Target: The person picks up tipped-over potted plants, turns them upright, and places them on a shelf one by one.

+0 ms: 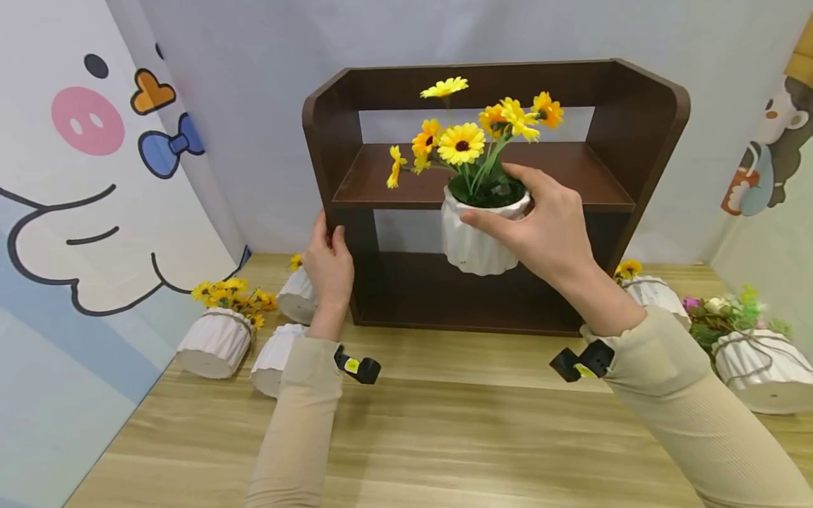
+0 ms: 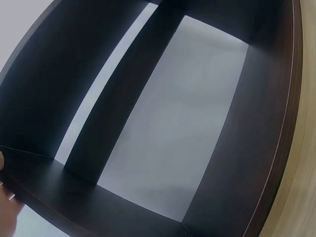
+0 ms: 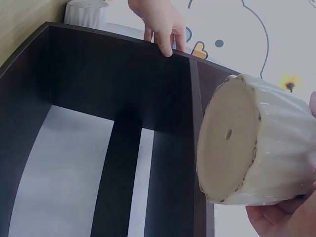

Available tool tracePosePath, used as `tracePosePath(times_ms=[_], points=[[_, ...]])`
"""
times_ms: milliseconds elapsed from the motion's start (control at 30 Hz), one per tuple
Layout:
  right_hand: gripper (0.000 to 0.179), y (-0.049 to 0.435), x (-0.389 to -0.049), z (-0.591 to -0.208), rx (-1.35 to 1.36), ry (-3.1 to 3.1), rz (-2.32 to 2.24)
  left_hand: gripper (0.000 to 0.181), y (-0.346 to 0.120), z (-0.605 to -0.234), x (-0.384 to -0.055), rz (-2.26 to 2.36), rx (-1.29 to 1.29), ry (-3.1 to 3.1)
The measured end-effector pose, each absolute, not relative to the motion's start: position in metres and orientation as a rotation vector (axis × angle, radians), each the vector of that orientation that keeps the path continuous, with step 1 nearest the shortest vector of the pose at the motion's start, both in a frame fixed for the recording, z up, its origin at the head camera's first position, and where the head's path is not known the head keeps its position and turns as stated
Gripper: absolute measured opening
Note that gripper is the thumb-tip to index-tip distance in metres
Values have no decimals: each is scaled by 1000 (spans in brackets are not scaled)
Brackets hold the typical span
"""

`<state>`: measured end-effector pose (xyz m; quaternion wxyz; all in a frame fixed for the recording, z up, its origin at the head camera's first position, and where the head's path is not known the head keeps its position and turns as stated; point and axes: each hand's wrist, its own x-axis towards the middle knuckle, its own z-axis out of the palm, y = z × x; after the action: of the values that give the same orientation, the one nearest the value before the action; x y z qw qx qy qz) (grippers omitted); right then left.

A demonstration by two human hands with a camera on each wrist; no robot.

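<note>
My right hand (image 1: 549,222) grips a white fluted flowerpot (image 1: 479,243) by its rim, thumb on the near side. Yellow and orange artificial daisies (image 1: 461,143) stand up out of it. The pot is held in the air before the upper board of a dark brown two-tier shelf (image 1: 394,176). Its flat underside shows in the right wrist view, where the pot (image 3: 281,143) is tilted. With thumb and fingers, my left hand (image 1: 329,271) holds the shelf's left side panel. In the right wrist view that hand (image 3: 163,24) has its thumb over the panel edge.
Several white pots lie tipped on the wooden table (image 1: 444,437): one with yellow flowers (image 1: 216,342) at left, another pot (image 1: 273,360) beside the left sleeve, and a pot with mixed flowers (image 1: 762,370) at right. A cartoon-printed wall (image 1: 95,176) stands at left.
</note>
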<state>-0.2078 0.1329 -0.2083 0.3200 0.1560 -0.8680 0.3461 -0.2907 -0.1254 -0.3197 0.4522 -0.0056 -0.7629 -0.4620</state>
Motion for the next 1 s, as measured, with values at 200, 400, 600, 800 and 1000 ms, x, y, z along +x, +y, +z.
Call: tracePosePath(times_ms=[200, 400, 600, 800, 1000], points=[[69, 122, -215, -197, 439, -2256, 919, 35, -129, -320, -290, -1113, -12, -1889], [71, 116, -224, -189, 439, -2250, 925, 34, -128, -320, -290, -1119, -12, -1895], [71, 107, -234, -184, 425, -2255, 956, 34, -126, -322, -291, -1108, -1, -1895], [73, 97, -248, -181, 374, -2300, 997, 33, -126, -319, -288, -1109, 2, -1892], [75, 88, -262, -180, 334, -2340, 1015, 34, -125, -320, -289, -1101, -7, -1892]])
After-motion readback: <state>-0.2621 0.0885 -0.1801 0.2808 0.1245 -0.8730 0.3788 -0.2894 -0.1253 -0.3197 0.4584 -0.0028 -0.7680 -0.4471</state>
